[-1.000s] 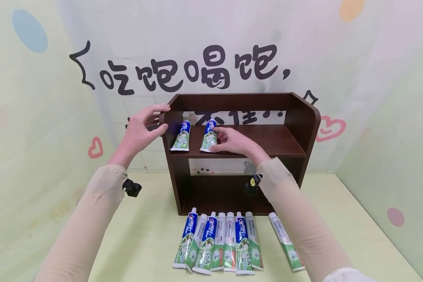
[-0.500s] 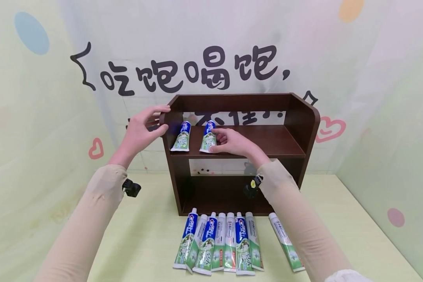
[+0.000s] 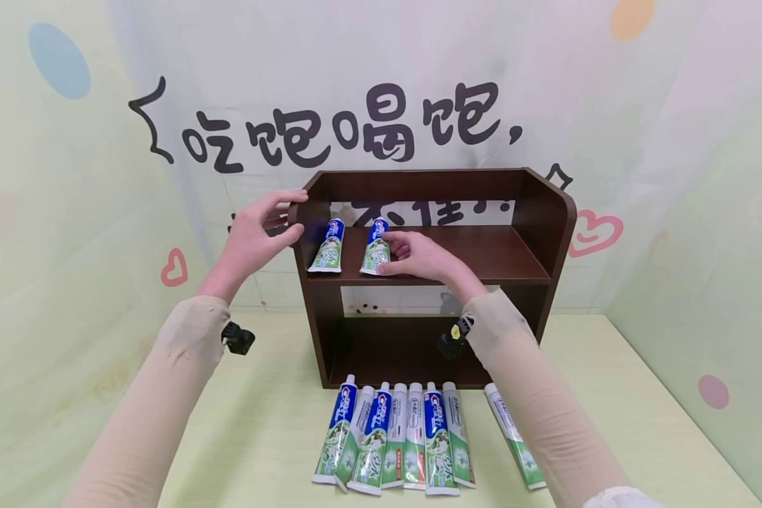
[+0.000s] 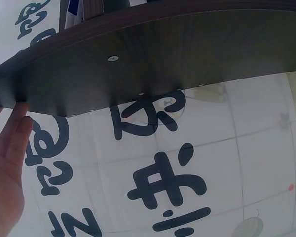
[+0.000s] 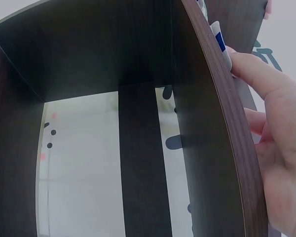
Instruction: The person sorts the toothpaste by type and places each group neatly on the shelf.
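Note:
On the upper board of a dark brown two-tier shelf (image 3: pixel 476 247) lie two blue, white and green toothpaste tubes, caps toward the back. My right hand (image 3: pixel 419 255) pinches the right-hand toothpaste tube (image 3: pixel 377 248), with the index finger near its upper part and the thumb by its flat end. In the right wrist view only a white and blue bit of a tube (image 5: pixel 220 42) shows past the board's edge. The other toothpaste tube (image 3: pixel 327 247) lies beside the left side panel. My left hand (image 3: pixel 254 236) holds that panel's front edge, thumb below and index finger above.
In front of the shelf, on the pale table (image 3: pixel 254 409), lies a row of several toothpaste tubes, some blue-green and some white-green. A white-green toothpaste tube (image 3: pixel 511 430) lies apart at the right, partly behind my right sleeve. A printed cloth wall (image 3: pixel 292 63) stands behind.

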### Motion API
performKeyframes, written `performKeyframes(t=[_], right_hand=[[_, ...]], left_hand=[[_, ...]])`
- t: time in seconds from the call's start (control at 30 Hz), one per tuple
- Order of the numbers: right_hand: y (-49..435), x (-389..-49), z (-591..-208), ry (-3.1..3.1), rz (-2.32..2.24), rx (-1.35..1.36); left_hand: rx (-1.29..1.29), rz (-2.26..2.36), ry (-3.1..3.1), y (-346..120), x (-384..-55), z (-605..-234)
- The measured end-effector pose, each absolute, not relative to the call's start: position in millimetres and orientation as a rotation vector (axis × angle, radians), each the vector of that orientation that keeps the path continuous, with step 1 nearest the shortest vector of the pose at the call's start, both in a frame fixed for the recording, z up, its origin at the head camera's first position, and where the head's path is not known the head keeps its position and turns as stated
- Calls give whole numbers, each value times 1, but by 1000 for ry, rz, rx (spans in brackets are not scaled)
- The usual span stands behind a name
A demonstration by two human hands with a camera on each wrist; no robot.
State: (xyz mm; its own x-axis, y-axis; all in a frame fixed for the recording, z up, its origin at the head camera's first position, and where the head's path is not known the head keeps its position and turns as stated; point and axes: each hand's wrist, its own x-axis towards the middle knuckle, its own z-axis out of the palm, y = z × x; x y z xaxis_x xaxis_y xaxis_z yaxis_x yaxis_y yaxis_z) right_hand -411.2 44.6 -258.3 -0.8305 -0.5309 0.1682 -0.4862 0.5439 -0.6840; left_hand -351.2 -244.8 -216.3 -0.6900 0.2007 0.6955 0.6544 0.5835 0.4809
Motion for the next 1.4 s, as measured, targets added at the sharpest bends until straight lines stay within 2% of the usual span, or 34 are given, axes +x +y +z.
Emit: performKeyframes(t=[0.27, 0.87, 1.4], right_hand=[[46, -411, -258, 2702, -1173, -904], [46, -413, -253, 2790, -1030, -931], [61, -364, -256, 2908, -1397, -1013]], left_hand=[[-695, -1002, -2213, -253, -366, -222], [-725, -1004, -2196, -254, -368, -223], [-698, -992, -2210, -254, -369, -224]])
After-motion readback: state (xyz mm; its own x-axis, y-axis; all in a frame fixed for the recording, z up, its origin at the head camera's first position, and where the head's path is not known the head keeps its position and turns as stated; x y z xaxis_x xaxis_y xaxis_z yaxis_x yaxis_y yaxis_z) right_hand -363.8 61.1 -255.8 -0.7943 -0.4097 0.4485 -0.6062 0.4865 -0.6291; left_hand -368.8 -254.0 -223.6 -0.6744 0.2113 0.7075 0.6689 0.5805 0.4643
